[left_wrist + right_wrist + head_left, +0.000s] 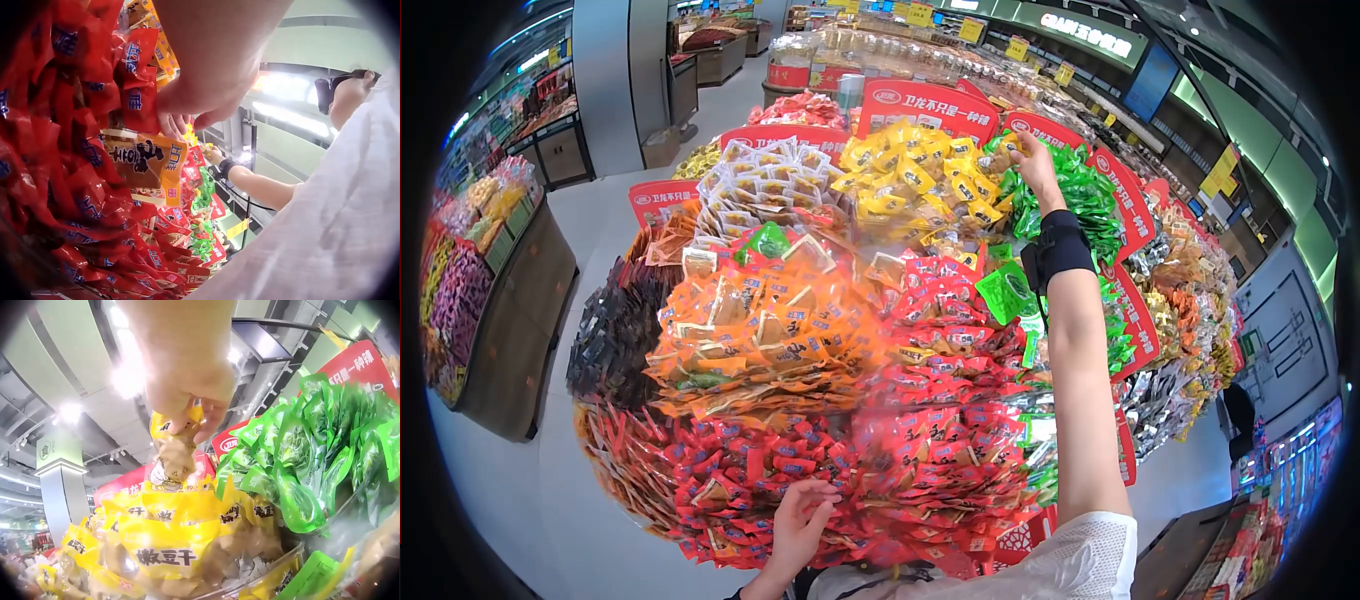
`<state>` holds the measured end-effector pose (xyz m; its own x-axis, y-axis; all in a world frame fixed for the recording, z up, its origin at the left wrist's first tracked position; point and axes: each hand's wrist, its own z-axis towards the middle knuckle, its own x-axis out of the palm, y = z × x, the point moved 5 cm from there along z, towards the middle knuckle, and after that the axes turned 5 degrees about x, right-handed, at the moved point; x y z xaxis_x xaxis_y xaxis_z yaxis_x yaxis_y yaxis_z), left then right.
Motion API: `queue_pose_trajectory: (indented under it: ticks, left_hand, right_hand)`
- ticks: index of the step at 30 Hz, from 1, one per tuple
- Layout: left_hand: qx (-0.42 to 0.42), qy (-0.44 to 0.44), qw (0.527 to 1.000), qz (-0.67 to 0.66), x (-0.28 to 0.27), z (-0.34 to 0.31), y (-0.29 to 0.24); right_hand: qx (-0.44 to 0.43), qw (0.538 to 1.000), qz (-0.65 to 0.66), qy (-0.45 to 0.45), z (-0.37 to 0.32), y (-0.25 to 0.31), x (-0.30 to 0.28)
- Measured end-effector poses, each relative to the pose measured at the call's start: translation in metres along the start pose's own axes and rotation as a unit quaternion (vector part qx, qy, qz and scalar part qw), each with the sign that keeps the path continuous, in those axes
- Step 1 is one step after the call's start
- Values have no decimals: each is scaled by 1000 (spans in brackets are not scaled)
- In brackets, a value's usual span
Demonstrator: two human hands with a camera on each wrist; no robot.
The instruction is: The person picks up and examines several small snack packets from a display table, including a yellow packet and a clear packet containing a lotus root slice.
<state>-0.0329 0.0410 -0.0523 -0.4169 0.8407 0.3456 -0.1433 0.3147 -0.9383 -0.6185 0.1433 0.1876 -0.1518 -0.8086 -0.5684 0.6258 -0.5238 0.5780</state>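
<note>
I note the right hand (181, 362) pinching a yellow packet (172, 462) by its top seal, just above the yellow pile (162, 550); judged light, crinkly, slippery.

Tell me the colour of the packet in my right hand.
Yellow packet, clearest in the right wrist view.

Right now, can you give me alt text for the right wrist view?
The right hand pinches a yellow snack packet over a heap of yellow packets; green packets are piled to the right, red signs behind.
</note>
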Motion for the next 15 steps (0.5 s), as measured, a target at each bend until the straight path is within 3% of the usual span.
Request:
queue_pose_trajectory:
  ticks: [6, 9, 15]
  left_hand:
    - [-14, -19, 1000, -13, -1, 1, 5]
    - [-17, -24, 999, -17, -1, 2, 3]
    - [-22, -23, 999, -20, 0, 1, 5]
  right_hand:
    - [-6, 999, -24, 27, 14, -14, 7]
    - [7, 988, 37, 150, 7, -3, 20]
    - [-62, 978, -37, 195, -1, 14, 39]
